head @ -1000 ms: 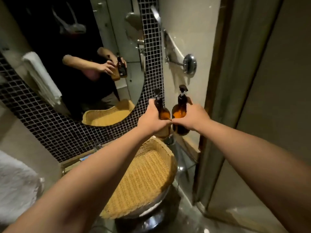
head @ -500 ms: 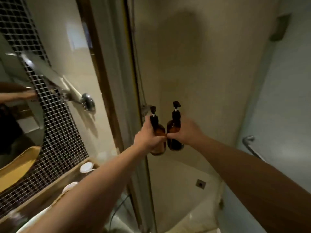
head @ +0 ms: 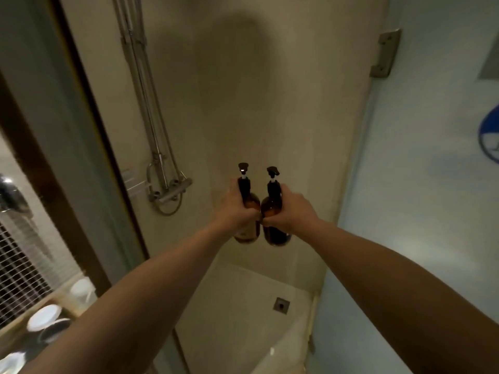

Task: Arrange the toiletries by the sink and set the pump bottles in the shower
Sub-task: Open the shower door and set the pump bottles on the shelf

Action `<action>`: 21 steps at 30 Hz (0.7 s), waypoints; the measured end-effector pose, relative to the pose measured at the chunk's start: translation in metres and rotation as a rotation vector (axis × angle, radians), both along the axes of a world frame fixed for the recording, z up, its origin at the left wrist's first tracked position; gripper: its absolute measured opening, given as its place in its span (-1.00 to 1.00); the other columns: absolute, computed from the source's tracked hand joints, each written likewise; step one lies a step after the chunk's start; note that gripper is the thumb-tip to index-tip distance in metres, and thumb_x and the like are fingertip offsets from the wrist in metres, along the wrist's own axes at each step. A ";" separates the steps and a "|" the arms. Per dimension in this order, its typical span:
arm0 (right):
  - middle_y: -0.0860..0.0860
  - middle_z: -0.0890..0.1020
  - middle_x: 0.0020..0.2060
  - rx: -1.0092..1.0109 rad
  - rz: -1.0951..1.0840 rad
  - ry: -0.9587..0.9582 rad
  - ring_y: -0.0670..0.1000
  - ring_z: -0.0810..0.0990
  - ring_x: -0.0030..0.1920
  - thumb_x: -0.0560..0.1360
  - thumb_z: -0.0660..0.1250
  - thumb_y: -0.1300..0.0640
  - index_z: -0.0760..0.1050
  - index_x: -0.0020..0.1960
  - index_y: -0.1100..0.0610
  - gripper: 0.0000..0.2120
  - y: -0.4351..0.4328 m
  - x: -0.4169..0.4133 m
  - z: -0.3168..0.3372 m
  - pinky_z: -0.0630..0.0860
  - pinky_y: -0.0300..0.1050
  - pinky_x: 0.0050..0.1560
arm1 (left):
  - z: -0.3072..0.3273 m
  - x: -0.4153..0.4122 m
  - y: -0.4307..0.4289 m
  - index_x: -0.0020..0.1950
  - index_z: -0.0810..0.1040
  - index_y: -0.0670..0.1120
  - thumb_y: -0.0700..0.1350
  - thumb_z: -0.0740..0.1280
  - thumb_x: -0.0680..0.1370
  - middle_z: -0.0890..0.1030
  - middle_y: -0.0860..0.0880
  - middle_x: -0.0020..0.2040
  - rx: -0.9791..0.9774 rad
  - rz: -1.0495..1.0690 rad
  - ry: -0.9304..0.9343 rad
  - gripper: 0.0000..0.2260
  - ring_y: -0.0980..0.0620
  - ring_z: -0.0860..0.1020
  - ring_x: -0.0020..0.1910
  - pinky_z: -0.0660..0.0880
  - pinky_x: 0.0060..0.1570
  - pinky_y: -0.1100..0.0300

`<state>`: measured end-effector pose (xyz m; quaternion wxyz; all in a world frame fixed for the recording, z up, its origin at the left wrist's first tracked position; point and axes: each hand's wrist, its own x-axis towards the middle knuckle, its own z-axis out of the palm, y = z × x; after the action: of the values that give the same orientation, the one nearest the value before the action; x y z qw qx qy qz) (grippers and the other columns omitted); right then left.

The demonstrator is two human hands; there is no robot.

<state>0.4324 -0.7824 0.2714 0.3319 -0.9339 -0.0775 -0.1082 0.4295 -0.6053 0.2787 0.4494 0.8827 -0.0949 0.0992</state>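
The step in hand is the second half of the task: carrying the pump bottles into the shower. The left hand (head: 237,211) has its fingers (head: 249,214) wrapped around the left pump bottle (head: 249,203), and the right hand (head: 290,211) grips the right pump bottle (head: 272,209) the same way. Both amber bottles are upright, side by side and nearly touching, held in the air in front of the shower wall (head: 256,103), above the shower floor (head: 243,306) and to the right of the mixer valve (head: 170,188). Neither is set down yet. No shelf shows clearly, though a small clear bracket sits beside the valve. Next, I judge, comes picking a flat resting place, lowering each bottle upright, then letting go.
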 end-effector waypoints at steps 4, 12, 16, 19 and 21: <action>-0.18 0.50 -0.17 0.022 -0.047 0.002 -0.03 0.53 -0.14 0.12 0.62 -0.14 0.28 0.09 -0.19 -0.30 -0.005 0.033 -0.003 0.46 -0.16 -0.20 | -0.002 0.044 -0.010 0.19 0.30 0.07 -0.18 0.56 0.27 0.51 -0.07 0.04 -0.017 -0.009 -0.025 -0.38 -0.05 0.55 0.01 0.54 -0.12 0.06; -0.04 0.59 0.07 0.095 -0.184 0.046 0.06 0.60 0.03 0.05 0.64 -0.21 0.33 0.26 -0.11 -0.13 -0.018 0.095 -0.006 0.54 -0.10 -0.07 | -0.027 0.119 -0.027 0.13 0.41 -0.02 -0.16 0.60 0.24 0.51 -0.04 -0.01 -0.095 -0.026 -0.063 -0.44 -0.04 0.54 -0.03 0.50 -0.14 0.06; 0.00 0.59 0.22 0.120 -0.221 0.065 0.12 0.60 0.16 0.04 0.65 -0.19 0.31 0.40 -0.10 0.00 -0.029 0.134 -0.004 0.60 0.02 0.08 | -0.030 0.163 -0.040 0.08 0.40 0.04 -0.10 0.56 0.20 0.53 -0.05 -0.02 -0.108 -0.003 -0.091 -0.46 -0.10 0.55 -0.05 0.57 -0.07 -0.12; 0.03 0.56 0.29 0.127 -0.228 0.087 0.15 0.57 0.24 0.06 0.68 -0.15 0.28 0.47 -0.04 0.07 -0.040 0.172 -0.003 0.55 0.06 0.14 | -0.035 0.201 -0.049 0.13 0.37 0.13 0.01 0.56 0.16 0.53 0.01 0.01 -0.103 0.009 -0.051 -0.39 -0.07 0.56 -0.01 0.58 -0.02 -0.15; 0.04 0.56 0.29 0.115 -0.224 0.109 0.15 0.56 0.25 0.07 0.69 -0.11 0.30 0.45 -0.03 0.04 -0.046 0.207 -0.005 0.54 0.04 0.14 | -0.041 0.229 -0.055 0.14 0.37 0.16 0.05 0.60 0.16 0.53 0.05 0.03 -0.103 0.017 -0.058 -0.35 -0.03 0.56 0.02 0.59 0.00 -0.12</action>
<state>0.6390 -0.8282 0.2661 0.3745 -0.9206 0.0515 -0.0979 0.6584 -0.6604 0.2375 0.4902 0.8561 -0.0952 0.1335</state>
